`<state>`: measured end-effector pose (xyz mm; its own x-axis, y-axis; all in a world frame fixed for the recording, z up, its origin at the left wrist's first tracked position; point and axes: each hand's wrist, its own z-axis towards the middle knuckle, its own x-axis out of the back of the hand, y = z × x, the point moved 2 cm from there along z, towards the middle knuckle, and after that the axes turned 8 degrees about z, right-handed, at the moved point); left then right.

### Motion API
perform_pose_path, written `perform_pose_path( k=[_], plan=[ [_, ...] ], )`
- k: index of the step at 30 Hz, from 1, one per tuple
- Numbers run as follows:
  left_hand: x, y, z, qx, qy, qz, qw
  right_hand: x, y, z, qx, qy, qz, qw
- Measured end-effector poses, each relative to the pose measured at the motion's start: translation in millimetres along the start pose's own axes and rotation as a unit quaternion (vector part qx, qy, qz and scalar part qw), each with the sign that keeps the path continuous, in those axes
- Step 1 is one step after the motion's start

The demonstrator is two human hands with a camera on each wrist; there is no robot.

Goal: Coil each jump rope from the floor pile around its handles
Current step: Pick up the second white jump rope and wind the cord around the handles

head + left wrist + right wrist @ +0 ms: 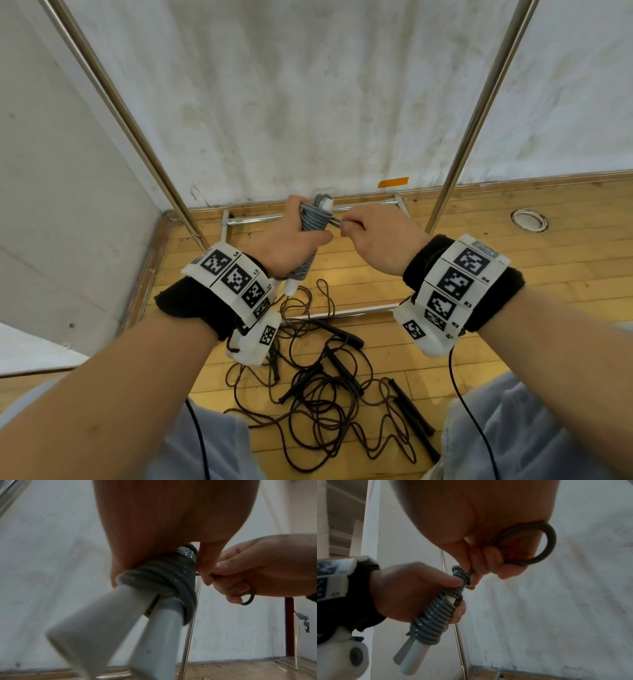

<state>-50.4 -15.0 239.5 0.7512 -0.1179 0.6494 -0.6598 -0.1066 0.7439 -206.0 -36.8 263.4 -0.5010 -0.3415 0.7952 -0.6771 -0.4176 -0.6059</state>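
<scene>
A grey jump rope [315, 217] is wound in tight coils round its two white handles [412, 654], held side by side. My left hand [289, 240] grips this bundle upright at chest height, the coils [173, 577] running under my fingers. My right hand [368, 236] pinches the rope's last loop [544, 545] just right of the bundle's top, the loop curling out below my fingers [248, 600]. On the floor below lies a tangled pile of black jump ropes [329, 394] with black handles [346, 368].
A metal rack frame [472, 113] with two slanting chrome posts and floor rails [260, 219] stands against the white wall. The floor is wooden boards [513, 274]; a round floor fitting [529, 221] lies at the right. My knees in pale trousers [534, 428] flank the pile.
</scene>
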Motion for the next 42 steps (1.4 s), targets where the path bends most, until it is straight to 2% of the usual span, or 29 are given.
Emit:
perform_pose_path(
  k=[2, 4, 7, 11, 17, 21, 26, 28, 31, 34, 39, 42],
  plan=[
    [1, 0, -1, 0.014, -0.03, -0.02, 0.999, 1, 1, -1, 0.002, 0.004, -0.003, 1.0],
    [0, 2, -3, -0.007, -0.031, 0.002, 0.999, 1, 0, -1, 0.003, 0.008, -0.005, 1.0],
    [6, 4, -6, -0.045, 0.024, 0.029, 0.998, 1, -1, -1, 0.003, 0.006, 0.002, 1.0],
    [13, 4, -10, -0.045, 0.068, 0.001, 0.997, 3, -3, -2, 0.024, -0.001, 0.025, 0.999],
    [8, 9, -9, -0.075, 0.047, -0.054, 0.995, 4, -6, -3, 0.031, 0.027, 0.035, 0.999],
    [7, 8, -9, -0.049, 0.037, -0.095, 0.994, 7, -2, -3, -0.003, 0.024, 0.02, 1.0],
    [11, 9, -6, -0.057, 0.12, -0.054, 0.99, 9, -3, -3, -0.009, 0.047, 0.052, 0.997],
    [10, 9, -2, -0.034, 0.104, -0.074, 0.991, 7, -5, -2, -0.01, 0.047, 0.08, 0.996],
    [6, 10, 2, 0.01, 0.042, -0.132, 0.99, 6, -6, -3, -0.026, 0.018, 0.093, 0.995],
    [7, 9, 0, -0.02, 0.038, -0.076, 0.996, 9, -6, -4, -0.016, 0.018, 0.101, 0.995],
    [16, 9, -3, -0.066, 0.09, -0.032, 0.993, 7, -10, -5, 0.002, 0.019, 0.101, 0.995],
    [17, 9, -6, -0.068, 0.089, -0.024, 0.993, 8, -9, -5, 0.016, 0.056, 0.074, 0.996]
  ],
)
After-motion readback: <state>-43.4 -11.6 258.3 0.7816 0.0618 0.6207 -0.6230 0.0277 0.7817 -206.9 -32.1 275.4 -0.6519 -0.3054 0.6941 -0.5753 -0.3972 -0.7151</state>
